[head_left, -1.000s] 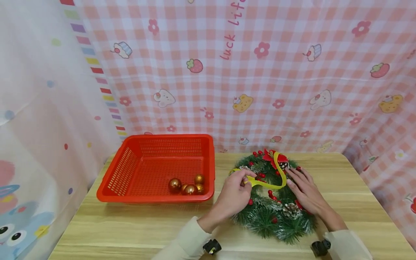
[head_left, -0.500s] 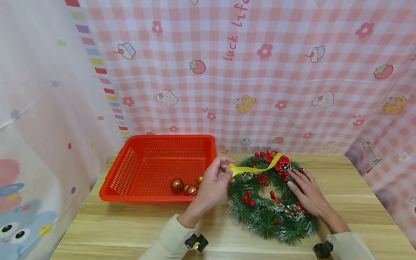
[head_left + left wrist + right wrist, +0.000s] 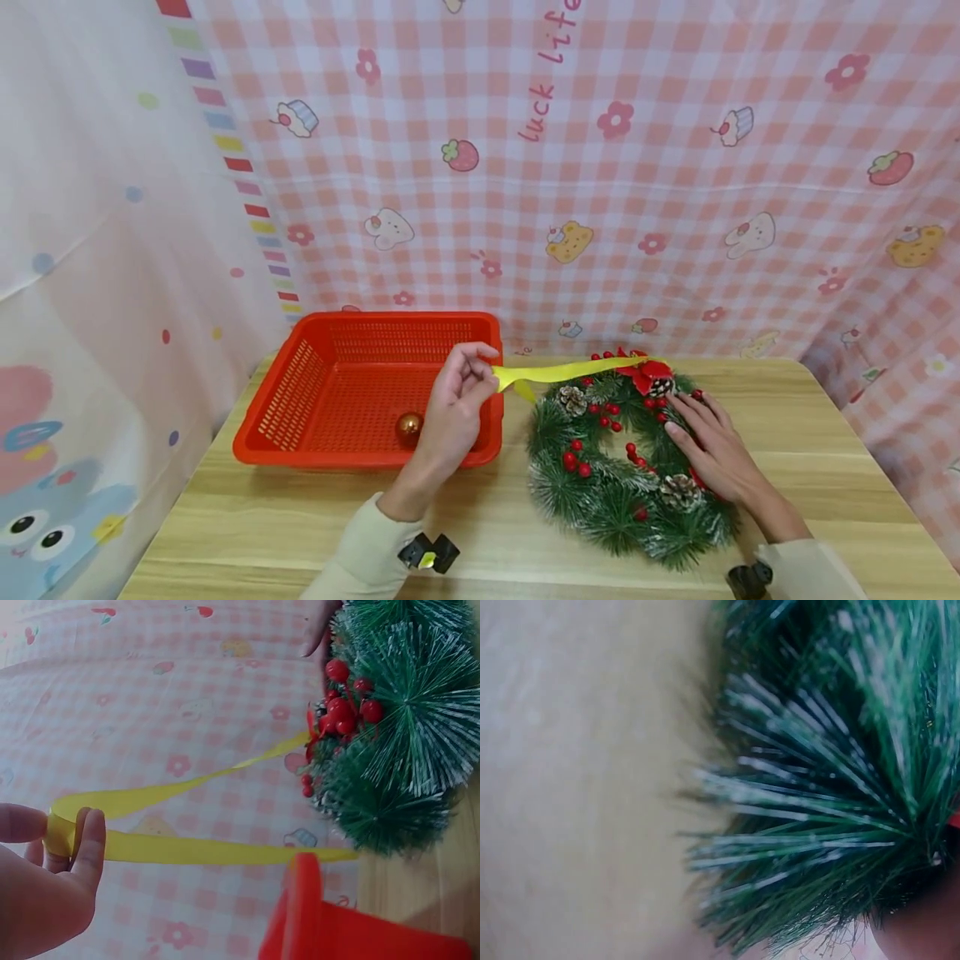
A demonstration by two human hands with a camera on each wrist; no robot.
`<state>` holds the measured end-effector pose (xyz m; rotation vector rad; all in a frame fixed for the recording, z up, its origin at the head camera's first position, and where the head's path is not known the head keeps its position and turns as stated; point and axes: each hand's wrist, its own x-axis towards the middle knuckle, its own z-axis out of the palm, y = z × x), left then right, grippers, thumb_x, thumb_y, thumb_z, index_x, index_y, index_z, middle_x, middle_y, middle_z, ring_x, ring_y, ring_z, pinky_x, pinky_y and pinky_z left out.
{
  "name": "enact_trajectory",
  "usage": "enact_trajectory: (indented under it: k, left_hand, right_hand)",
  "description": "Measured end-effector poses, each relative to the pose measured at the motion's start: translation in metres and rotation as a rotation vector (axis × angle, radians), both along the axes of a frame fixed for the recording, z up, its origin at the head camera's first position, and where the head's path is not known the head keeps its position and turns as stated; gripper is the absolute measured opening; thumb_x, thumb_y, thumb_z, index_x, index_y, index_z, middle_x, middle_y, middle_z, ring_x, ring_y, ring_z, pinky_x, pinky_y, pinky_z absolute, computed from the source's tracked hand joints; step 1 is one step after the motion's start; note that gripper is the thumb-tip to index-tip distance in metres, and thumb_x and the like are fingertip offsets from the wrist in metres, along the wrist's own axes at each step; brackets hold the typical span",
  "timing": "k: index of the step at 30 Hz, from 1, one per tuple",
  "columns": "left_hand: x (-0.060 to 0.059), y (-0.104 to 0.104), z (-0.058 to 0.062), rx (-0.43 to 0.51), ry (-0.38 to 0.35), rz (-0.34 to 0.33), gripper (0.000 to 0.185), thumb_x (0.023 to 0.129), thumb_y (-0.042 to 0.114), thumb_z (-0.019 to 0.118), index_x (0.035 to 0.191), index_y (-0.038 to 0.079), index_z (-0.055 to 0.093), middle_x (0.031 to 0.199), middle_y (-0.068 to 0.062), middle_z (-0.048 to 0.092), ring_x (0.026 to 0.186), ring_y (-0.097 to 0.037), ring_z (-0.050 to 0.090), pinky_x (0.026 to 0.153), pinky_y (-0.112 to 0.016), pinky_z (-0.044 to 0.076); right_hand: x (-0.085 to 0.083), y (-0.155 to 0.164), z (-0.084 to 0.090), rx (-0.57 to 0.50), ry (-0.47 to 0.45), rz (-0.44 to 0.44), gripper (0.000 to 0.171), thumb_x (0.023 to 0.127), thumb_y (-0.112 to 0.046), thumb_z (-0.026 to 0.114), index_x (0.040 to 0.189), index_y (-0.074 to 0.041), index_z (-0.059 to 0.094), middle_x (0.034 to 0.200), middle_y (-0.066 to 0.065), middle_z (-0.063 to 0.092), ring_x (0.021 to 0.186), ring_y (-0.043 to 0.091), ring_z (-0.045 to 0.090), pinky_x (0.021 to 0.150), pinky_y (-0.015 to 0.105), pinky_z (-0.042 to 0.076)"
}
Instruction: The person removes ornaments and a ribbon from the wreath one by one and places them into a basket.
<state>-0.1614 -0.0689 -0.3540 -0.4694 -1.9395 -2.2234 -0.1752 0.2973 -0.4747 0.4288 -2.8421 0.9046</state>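
Observation:
My left hand (image 3: 453, 400) pinches a yellow ribbon (image 3: 555, 373) above the right side of the red basket. The ribbon stretches from those fingers to the back of a green wreath (image 3: 600, 508), by its red flower (image 3: 643, 375). In the left wrist view the ribbon (image 3: 150, 799) folds around the fingers, and two strands lead off towards the wreath (image 3: 405, 712). My right hand (image 3: 712, 450) rests on the wreath's right side with its fingers extended, close to a pinecone (image 3: 662, 387). The right wrist view shows mostly frosted needles of the wreath (image 3: 825, 810).
The red plastic basket (image 3: 281, 457) stands on the wooden table (image 3: 247, 533) left of the wreath. A gold ball (image 3: 409, 427) shows inside it; my left hand and forearm cover part of the basket. A pink checked cloth (image 3: 450, 208) hangs behind the table.
My left hand has moved left and up from over the wreath to over the basket, drawing the ribbon out straighter. My right hand has stayed on the wreath.

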Motion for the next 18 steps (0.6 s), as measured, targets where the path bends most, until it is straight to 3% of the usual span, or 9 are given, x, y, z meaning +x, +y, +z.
enact_trajectory:
  k: [9,18]
  left_hand:
    - [0.001,-0.015,0.015,0.052,0.036,0.024,0.025,0.093,-0.012,0.046,0.117,-0.006,0.048,0.091,-0.005,0.048,0.086,-0.015,0.052,0.084,-0.021,0.05]
    - [-0.001,-0.02,0.021,0.049,0.019,0.049,0.019,0.095,-0.009,0.047,0.113,-0.001,0.049,0.094,-0.004,0.048,0.09,-0.019,0.054,0.088,-0.026,0.052]
  right_hand:
    - [0.001,0.001,-0.001,-0.005,0.009,0.0,0.054,0.105,-0.032,0.046,0.154,-0.011,0.035,0.156,0.027,0.029,0.145,0.052,0.009,0.101,0.077,0.014]
    - [-0.001,0.0,-0.005,0.003,0.016,0.007,0.054,0.105,-0.032,0.046,0.154,-0.011,0.035,0.155,0.027,0.03,0.145,0.052,0.009,0.099,0.079,0.014]
